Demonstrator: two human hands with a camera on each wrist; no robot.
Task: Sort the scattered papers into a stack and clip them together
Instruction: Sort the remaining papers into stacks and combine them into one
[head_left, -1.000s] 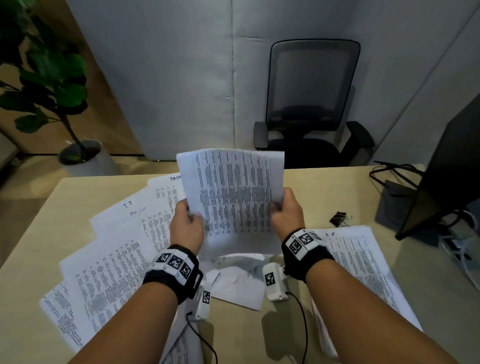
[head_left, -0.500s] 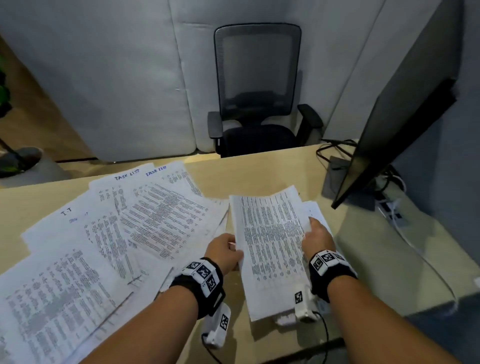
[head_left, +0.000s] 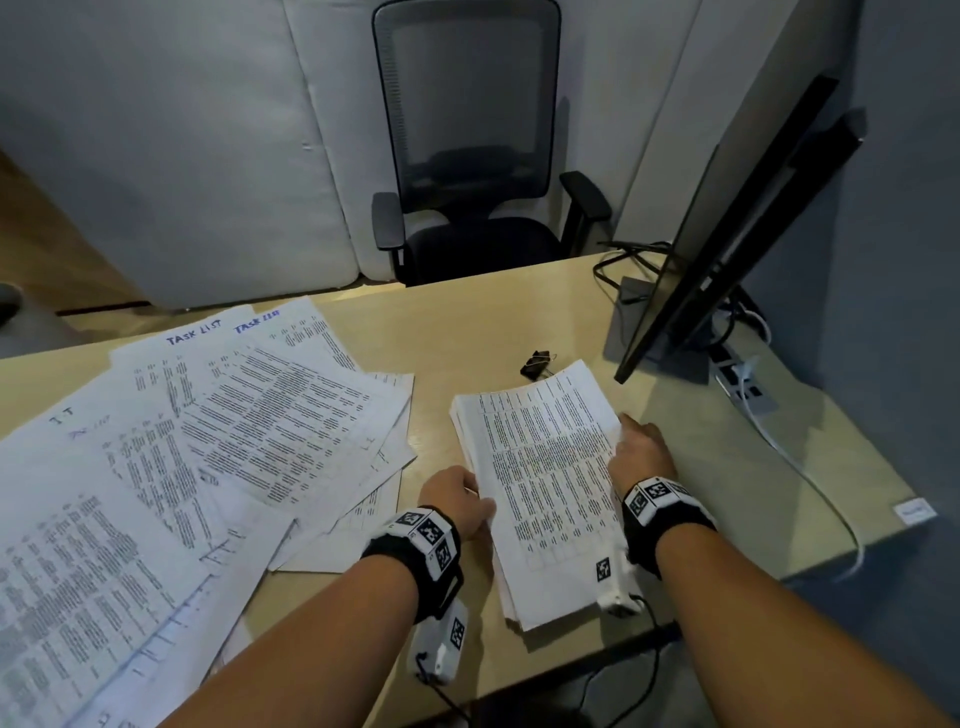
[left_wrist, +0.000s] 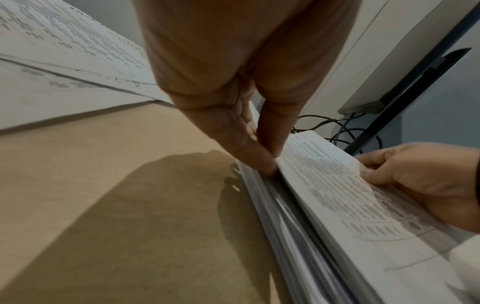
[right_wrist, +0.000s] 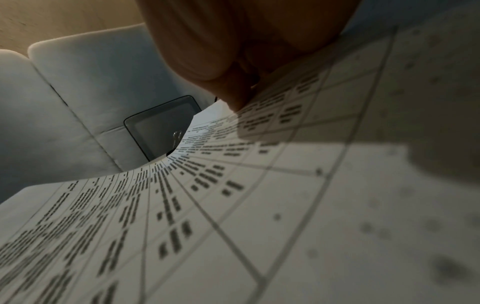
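both hands pinch the paper stack on the desk: left hand its left edge, right hand its right.

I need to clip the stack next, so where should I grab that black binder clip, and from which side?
Judging by the head view, take the binder clip by its wire handles, right hand coming from above. It lies just beyond the stack, handles pointing right.

Light wood table with a black mesh office chair behind it, grey padded wall panels, and a dark monitor on the right.
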